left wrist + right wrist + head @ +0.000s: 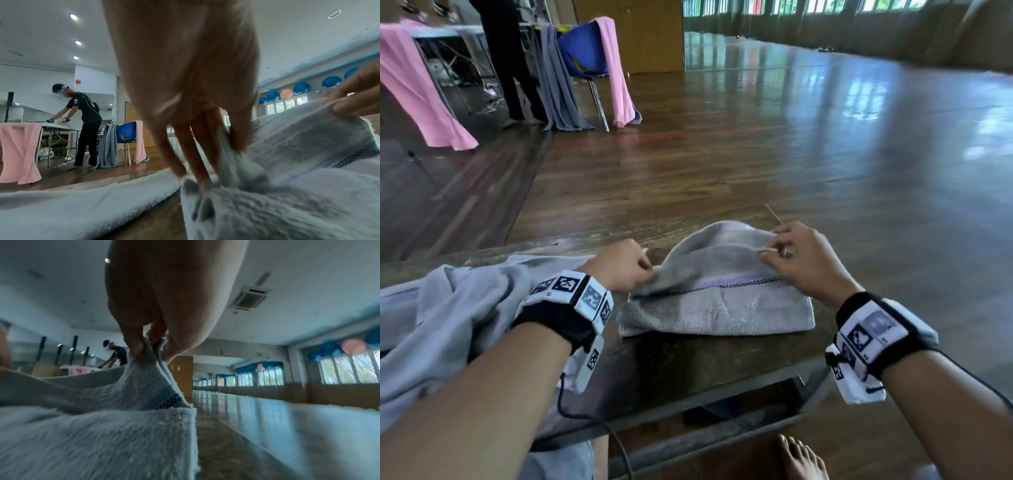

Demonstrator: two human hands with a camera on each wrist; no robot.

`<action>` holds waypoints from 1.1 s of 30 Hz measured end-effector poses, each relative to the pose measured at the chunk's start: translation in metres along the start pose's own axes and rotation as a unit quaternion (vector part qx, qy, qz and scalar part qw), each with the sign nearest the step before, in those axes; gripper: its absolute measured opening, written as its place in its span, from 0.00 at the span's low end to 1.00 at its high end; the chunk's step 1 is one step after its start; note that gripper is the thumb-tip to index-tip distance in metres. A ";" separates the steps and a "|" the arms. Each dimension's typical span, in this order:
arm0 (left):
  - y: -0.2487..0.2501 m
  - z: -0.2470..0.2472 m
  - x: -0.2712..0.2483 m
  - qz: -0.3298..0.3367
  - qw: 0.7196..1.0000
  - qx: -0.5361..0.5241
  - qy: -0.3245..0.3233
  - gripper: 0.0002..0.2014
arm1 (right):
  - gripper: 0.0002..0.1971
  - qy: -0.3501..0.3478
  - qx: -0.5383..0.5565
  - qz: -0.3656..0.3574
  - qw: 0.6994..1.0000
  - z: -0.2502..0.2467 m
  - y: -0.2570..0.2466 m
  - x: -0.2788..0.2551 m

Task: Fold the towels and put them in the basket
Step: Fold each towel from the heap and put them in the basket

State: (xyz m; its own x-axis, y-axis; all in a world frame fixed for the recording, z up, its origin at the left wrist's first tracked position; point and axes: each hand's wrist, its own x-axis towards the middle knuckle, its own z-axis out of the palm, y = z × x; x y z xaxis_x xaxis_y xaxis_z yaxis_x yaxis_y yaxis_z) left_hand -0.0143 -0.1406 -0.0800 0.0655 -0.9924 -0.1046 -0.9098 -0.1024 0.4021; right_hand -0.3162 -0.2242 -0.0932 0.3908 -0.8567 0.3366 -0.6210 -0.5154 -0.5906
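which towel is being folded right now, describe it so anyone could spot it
On the dark wooden table, it is the small grey towel between both hands, right of the loose grey pile. Only it has a checkered stripe and lifted corners pinched by the left hand and right hand.

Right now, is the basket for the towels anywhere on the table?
No; the table carries only the grey towel being folded and another towel.

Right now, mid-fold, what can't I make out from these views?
- Basket: in no view.
- Left hand fingertips: head view, tucked under the gray towel.
- Second towel: cut off by the head view's left edge.
- Towel's near part: blurred in the right wrist view.
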 end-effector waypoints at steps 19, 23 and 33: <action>0.083 0.006 -0.042 0.164 0.962 -0.206 0.069 0.14 | 0.07 -0.083 0.000 -0.177 0.981 0.006 -0.065 -0.050; 0.085 0.012 -0.033 0.142 0.963 -0.228 -0.002 0.13 | 0.07 -0.078 0.013 -0.175 0.981 0.002 -0.065 -0.047; 0.098 0.019 -0.009 0.148 0.941 -0.256 0.166 0.10 | 0.06 0.039 0.043 -0.108 0.992 -0.011 -0.048 -0.036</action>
State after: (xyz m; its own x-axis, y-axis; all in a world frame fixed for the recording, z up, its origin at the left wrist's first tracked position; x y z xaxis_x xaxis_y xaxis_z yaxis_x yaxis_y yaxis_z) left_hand -0.1116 -0.1404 -0.0573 0.0409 -0.9408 0.3365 -0.5964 0.2472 0.7637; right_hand -0.3079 -0.1688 -0.0695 0.4535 -0.7266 0.5162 -0.4669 -0.6870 -0.5569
